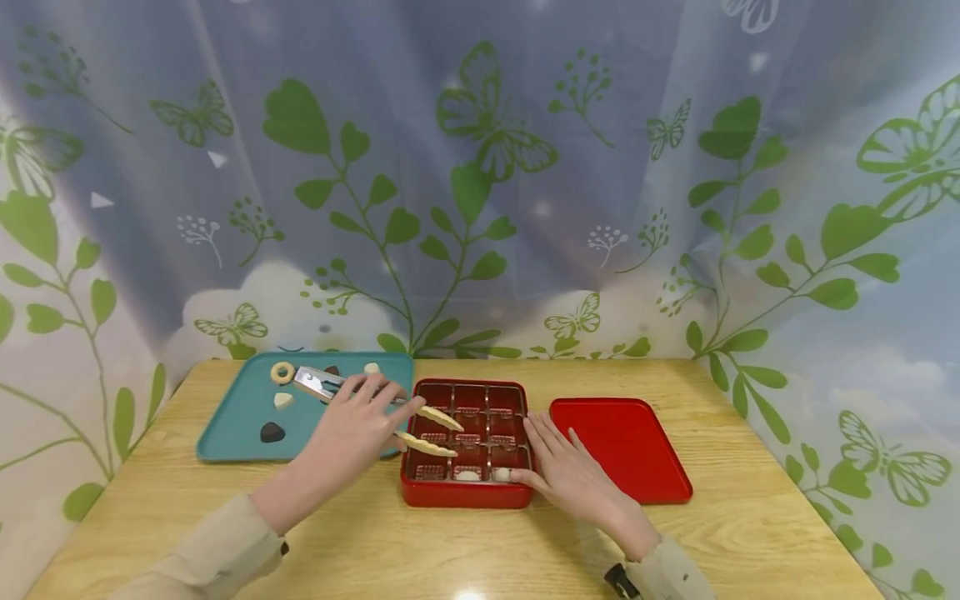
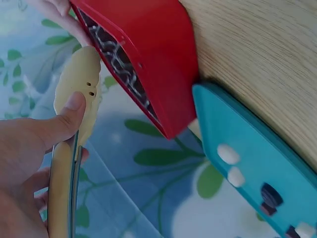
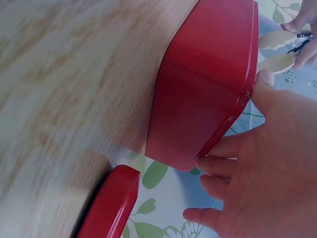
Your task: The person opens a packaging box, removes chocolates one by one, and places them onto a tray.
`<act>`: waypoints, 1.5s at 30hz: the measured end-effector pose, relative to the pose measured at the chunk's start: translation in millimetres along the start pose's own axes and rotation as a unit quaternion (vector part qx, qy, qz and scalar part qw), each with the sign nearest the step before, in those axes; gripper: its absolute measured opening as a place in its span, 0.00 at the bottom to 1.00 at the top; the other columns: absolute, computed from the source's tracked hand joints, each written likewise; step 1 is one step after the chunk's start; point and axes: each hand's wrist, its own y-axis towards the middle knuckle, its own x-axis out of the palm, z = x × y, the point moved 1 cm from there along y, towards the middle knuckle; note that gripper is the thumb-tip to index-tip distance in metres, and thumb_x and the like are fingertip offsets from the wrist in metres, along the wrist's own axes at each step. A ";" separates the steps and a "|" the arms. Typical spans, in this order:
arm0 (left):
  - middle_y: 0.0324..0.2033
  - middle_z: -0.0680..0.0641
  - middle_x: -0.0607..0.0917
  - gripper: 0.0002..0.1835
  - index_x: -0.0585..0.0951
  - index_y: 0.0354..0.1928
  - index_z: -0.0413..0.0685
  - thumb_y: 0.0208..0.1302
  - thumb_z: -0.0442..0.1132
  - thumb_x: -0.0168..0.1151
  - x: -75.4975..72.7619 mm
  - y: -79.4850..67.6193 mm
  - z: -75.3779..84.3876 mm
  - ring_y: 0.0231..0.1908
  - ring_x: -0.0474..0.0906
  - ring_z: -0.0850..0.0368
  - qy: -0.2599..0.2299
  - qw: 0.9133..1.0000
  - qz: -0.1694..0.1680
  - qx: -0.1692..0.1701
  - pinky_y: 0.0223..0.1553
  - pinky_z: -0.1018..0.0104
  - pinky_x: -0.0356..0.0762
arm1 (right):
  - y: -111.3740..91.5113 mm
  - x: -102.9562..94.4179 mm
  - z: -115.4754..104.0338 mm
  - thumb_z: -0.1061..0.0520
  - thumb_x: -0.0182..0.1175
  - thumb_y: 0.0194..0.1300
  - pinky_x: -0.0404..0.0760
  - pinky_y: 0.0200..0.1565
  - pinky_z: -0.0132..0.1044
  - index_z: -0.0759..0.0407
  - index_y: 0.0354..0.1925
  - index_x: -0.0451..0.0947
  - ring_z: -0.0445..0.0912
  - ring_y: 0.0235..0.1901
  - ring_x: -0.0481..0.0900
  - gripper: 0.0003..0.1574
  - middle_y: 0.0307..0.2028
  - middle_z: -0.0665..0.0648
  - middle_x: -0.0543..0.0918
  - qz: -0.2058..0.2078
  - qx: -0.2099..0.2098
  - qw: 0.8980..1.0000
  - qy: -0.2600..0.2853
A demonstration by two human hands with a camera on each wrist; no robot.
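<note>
My left hand (image 1: 356, 429) grips a pair of metal tongs (image 1: 317, 382) with cream, scalloped tips. The tips stand apart above the red box (image 1: 467, 497), with nothing seen between them. Clear dividers split the box into several compartments. White pieces lie in its near row, one in the middle compartment (image 1: 467, 476) and another at the right. My right hand (image 1: 573, 479) rests along the right side of the box, fingers fairly straight at the rim and thumb at the near corner. In the left wrist view, my thumb presses one cream tip (image 2: 81, 74) of the tongs.
A teal tray (image 1: 232, 442) at the left carries a pale ring (image 1: 282, 372), a dark piece (image 1: 272, 432), a white piece (image 1: 283, 401) and others partly behind the tongs. Right of the box lies a red lid (image 1: 637, 442). A patterned curtain (image 1: 525, 250) hangs behind the wooden table (image 1: 750, 500).
</note>
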 end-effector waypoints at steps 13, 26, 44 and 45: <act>0.45 0.53 0.84 0.19 0.88 0.51 0.64 0.55 0.48 0.78 1.3 41.2 25.9 0.51 0.77 0.52 0.088 0.988 -0.045 0.116 0.58 0.58 0.73 | 0.7 0.6 1.4 0.32 0.50 0.74 0.53 0.73 0.65 0.66 0.79 0.50 0.59 0.79 0.47 0.54 0.79 0.63 0.52 -0.001 0.000 1.000 -0.001; 0.51 0.61 0.86 0.12 0.90 0.46 0.71 0.64 0.44 0.70 5.3 72.5 59.3 0.59 0.75 0.60 0.166 0.963 -0.141 0.156 0.64 0.63 0.68 | 1.4 1.6 2.1 0.33 0.51 0.75 0.54 0.72 0.66 0.66 0.79 0.51 0.60 0.78 0.49 0.53 0.78 0.64 0.53 0.004 -0.002 1.000 -0.004; 0.42 0.56 0.84 0.24 0.88 0.49 0.69 0.46 0.59 0.78 8.9 40.8 33.6 0.49 0.74 0.52 0.086 0.992 -0.073 0.061 0.54 0.58 0.72 | -0.2 -0.4 -1.3 0.31 0.49 0.74 0.52 0.73 0.65 0.65 0.79 0.49 0.59 0.78 0.47 0.54 0.79 0.63 0.51 -0.002 0.003 1.000 0.009; 0.42 0.56 0.83 0.27 0.87 0.50 0.68 0.44 0.61 0.78 8.7 37.1 30.4 0.49 0.73 0.52 0.071 0.994 -0.066 0.052 0.53 0.58 0.73 | -0.4 -0.6 -1.3 0.31 0.49 0.75 0.52 0.73 0.65 0.65 0.79 0.49 0.59 0.79 0.47 0.54 0.79 0.63 0.51 -0.002 0.004 1.000 0.009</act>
